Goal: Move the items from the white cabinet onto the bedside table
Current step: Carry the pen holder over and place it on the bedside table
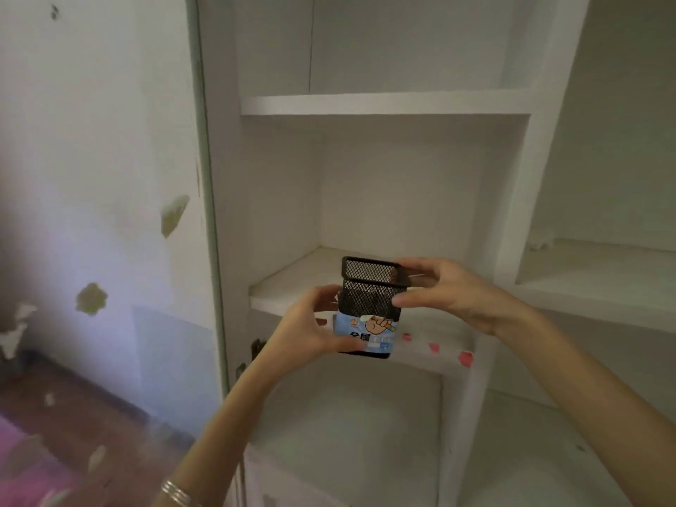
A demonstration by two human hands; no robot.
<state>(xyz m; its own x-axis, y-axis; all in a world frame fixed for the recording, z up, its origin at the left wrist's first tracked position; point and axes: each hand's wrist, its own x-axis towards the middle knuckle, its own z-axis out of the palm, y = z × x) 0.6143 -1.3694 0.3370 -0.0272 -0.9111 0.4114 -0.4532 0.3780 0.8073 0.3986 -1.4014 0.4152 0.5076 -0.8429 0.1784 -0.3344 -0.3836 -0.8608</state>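
Evidently we are only partway through this carry; we are holding the black mesh pen holder (369, 294) in the air just in front of the middle shelf edge of the white cabinet (384, 104), so it is already off the board but not yet anywhere near its goal; the bedside table is not showing in this view, and we cannot tell whether more items are waiting elsewhere in the cabinet. Our left hand (314, 331) is gripping the holder's lower part, thumb lying by the blue paper label (369, 333); our right hand (446, 290) is pinching the upper rim, thumb in front and fingers behind. The holder is looking like a stiff, boxy thing of fine wire mesh with a solid dark band at top and base, open above, light and easy to squeeze out of shape, we are judging; the label is looking glossy and printed; the cabinet boards are showing flat, matt white paint, with red stickers (465, 358) along one lower edge.
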